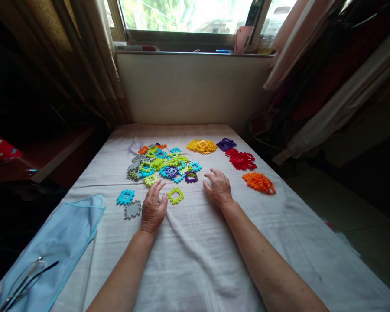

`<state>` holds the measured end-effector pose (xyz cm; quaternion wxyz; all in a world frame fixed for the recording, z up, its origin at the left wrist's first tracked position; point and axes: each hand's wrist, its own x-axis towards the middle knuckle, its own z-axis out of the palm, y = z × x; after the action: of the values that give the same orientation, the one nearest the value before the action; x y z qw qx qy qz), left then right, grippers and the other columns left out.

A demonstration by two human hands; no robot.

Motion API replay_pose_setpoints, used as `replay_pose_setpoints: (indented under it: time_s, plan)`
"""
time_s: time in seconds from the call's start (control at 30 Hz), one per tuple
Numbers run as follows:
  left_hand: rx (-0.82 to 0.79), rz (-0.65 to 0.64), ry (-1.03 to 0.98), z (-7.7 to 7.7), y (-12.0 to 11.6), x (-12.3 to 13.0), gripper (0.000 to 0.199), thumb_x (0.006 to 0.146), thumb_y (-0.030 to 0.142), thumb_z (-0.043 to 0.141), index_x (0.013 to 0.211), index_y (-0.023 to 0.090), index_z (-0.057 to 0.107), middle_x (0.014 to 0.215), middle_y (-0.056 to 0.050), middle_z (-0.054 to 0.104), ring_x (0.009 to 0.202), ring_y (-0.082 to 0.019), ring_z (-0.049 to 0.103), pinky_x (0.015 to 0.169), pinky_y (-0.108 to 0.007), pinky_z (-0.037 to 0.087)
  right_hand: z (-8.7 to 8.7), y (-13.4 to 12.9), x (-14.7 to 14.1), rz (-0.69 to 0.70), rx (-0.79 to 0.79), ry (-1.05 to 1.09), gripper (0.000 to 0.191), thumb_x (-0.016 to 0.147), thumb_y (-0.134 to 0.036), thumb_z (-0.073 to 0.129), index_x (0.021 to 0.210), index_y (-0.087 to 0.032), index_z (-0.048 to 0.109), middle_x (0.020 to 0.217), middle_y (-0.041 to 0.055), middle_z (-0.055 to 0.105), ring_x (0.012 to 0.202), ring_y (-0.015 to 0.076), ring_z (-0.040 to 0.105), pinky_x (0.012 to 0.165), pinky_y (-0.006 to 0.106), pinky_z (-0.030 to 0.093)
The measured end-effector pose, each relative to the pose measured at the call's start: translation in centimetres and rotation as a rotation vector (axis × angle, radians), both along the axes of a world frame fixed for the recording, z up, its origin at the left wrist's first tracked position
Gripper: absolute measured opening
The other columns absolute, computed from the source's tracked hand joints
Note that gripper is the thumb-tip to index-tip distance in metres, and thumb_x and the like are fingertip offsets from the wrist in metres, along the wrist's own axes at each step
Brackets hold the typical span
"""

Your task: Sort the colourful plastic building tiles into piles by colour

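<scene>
My left hand [154,207] hovers over or rests on the sheet with fingers apart, between a grey notched tile [133,209] and a lime-green tile with an open centre [176,196]. A blue tile [125,197] lies just left of the grey one. My right hand [218,186] is palm down to the right, fingers spread, with nothing visible in it. Its nearest piece is a purple open tile [191,176] at the edge of a mixed pile of interlocking plastic tiles [158,164] in lime, blue, grey, purple and orange.
Sorted heaps of yellow [201,146], dark purple [226,144], red [241,160] and orange tiles [259,183] line the right side. At left lies a light blue cloth [65,234] with eyeglasses [27,277] on it. A pink cup [243,40] stands on the windowsill.
</scene>
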<state>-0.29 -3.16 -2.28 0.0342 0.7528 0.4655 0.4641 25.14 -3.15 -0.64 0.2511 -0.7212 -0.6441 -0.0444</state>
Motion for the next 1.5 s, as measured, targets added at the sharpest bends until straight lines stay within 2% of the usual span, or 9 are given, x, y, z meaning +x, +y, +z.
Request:
replay_pose_setpoints:
  time_s: [0.1, 0.23, 0.47, 0.67, 1.17, 1.27, 1.4, 1.5]
  plan:
    - [-0.020, 0.030, 0.009, 0.1, -0.5, -0.8, 0.034, 0.091, 0.023, 0.049, 0.123, 0.021, 0.059, 0.128, -0.010, 0.063, 0.122, -0.022, 0.058, 0.107, -0.042, 0.046, -0.3, 1.0, -1.8, -0.019, -0.044, 0.124, 0.030, 0.084, -0.026, 0.056, 0.110, -0.023, 0.071, 0.128, 0.0103, 0.064, 0.117, 0.0253, 0.055, 0.095, 0.039, 0.044]
    - [-0.053, 0.063, 0.015, 0.1, -1.1, -2.0, 0.032, 0.091, 0.025, 0.048, 0.121, 0.021, 0.060, 0.124, -0.009, 0.066, 0.118, -0.021, 0.061, 0.106, -0.042, 0.047, -0.7, 1.6, -3.0, 0.022, -0.053, 0.175, 0.034, 0.083, -0.027, 0.059, 0.115, -0.022, 0.069, 0.128, 0.0104, 0.064, 0.117, 0.0261, 0.057, 0.098, 0.042, 0.043]
    - [-0.112, 0.049, -0.012, -0.2, -0.8, -2.4, 0.031, 0.091, 0.025, 0.048, 0.118, 0.021, 0.062, 0.124, -0.009, 0.066, 0.118, -0.021, 0.061, 0.104, -0.041, 0.049, -1.2, 2.5, -3.1, 0.121, -0.005, 0.178, 0.045, 0.078, -0.024, 0.063, 0.124, -0.024, 0.063, 0.134, 0.0101, 0.060, 0.120, 0.0266, 0.054, 0.100, 0.042, 0.042]
    - [-0.123, 0.043, -0.047, 0.0, -0.7, -2.4, 0.030, 0.092, 0.026, 0.047, 0.117, 0.020, 0.062, 0.121, -0.009, 0.068, 0.116, -0.020, 0.062, 0.104, -0.039, 0.050, -1.6, 2.4, -3.1, 0.158, -0.005, 0.145, 0.039, 0.080, -0.024, 0.060, 0.119, -0.022, 0.067, 0.130, 0.0095, 0.063, 0.118, 0.0257, 0.055, 0.101, 0.041, 0.041]
    - [-0.240, 0.012, 0.002, -0.3, -1.0, -2.2, 0.029, 0.091, 0.027, 0.047, 0.114, 0.024, 0.065, 0.119, -0.006, 0.070, 0.110, -0.020, 0.065, 0.099, -0.039, 0.052, -1.2, 1.8, -3.5, 0.203, 0.029, 0.119, 0.027, 0.085, -0.029, 0.061, 0.111, -0.023, 0.070, 0.115, 0.0094, 0.070, 0.106, 0.0241, 0.060, 0.093, 0.039, 0.043]
    - [-0.242, -0.040, 0.086, -0.1, -1.3, -2.0, 0.030, 0.091, 0.031, 0.051, 0.119, 0.026, 0.063, 0.125, -0.006, 0.067, 0.116, -0.021, 0.062, 0.104, -0.043, 0.048, -1.2, 1.8, -3.5, 0.262, 0.025, 0.113, 0.027, 0.085, -0.029, 0.062, 0.111, -0.024, 0.070, 0.116, 0.0078, 0.070, 0.109, 0.0245, 0.060, 0.095, 0.040, 0.043]
    - [-0.253, -0.138, 0.289, 0.4, -1.9, -1.6, 0.045, 0.085, 0.038, 0.063, 0.129, 0.029, 0.058, 0.139, -0.007, 0.057, 0.132, -0.026, 0.049, 0.114, -0.051, 0.035, -1.1, 1.9, -4.0, 0.372, 0.019, 0.104, 0.028, 0.086, -0.029, 0.063, 0.113, -0.024, 0.069, 0.119, 0.0056, 0.070, 0.111, 0.0233, 0.060, 0.098, 0.040, 0.042]
    - [-0.276, -0.139, 0.374, 0.3, -2.2, -1.3, 0.044, 0.083, 0.038, 0.066, 0.126, 0.031, 0.059, 0.139, -0.006, 0.057, 0.135, -0.028, 0.045, 0.116, -0.056, 0.030, -1.1, 2.0, -4.3, 0.433, 0.047, 0.113, 0.027, 0.087, -0.030, 0.062, 0.112, -0.025, 0.069, 0.117, 0.0051, 0.071, 0.109, 0.0216, 0.061, 0.098, 0.037, 0.041]
